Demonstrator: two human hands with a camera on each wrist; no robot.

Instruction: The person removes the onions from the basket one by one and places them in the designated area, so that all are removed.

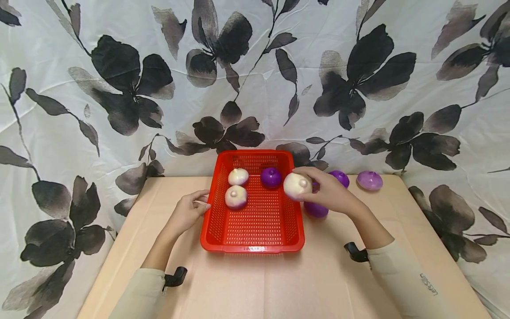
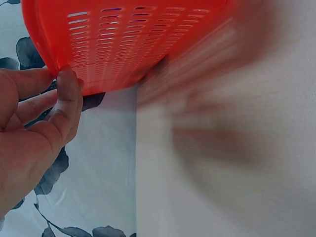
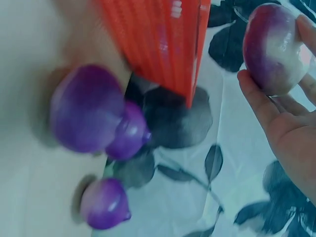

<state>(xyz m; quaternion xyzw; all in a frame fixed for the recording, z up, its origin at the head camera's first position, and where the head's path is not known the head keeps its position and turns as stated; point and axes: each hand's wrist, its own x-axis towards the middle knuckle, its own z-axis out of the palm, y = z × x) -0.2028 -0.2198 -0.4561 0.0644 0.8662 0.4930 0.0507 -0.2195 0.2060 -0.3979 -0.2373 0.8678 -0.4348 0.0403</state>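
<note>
A red perforated plastic basket (image 1: 255, 245) stands on the table. At its left side, my left hand (image 1: 189, 212) pinches the rim between thumb and fingers, which shows closely in the left wrist view. My right hand (image 1: 332, 190) grips a white-and-purple turnip (image 1: 296, 186) above the basket's right rim; in the right wrist view this turnip (image 3: 274, 52) is raised off the table. Inside the basket, two more turnips, an upper one (image 1: 238, 177) and a lower one (image 1: 236, 197), sit at the left. A dark purple onion (image 1: 271, 177) lies near the back right corner.
Right of the basket lie a purple onion (image 1: 316, 210) partly under my right hand, another (image 1: 339, 177) behind it, and a paler one (image 1: 369, 180) farther right. A flower-printed cloth (image 1: 287, 110) hangs at the back edge of the tan table (image 1: 247, 288).
</note>
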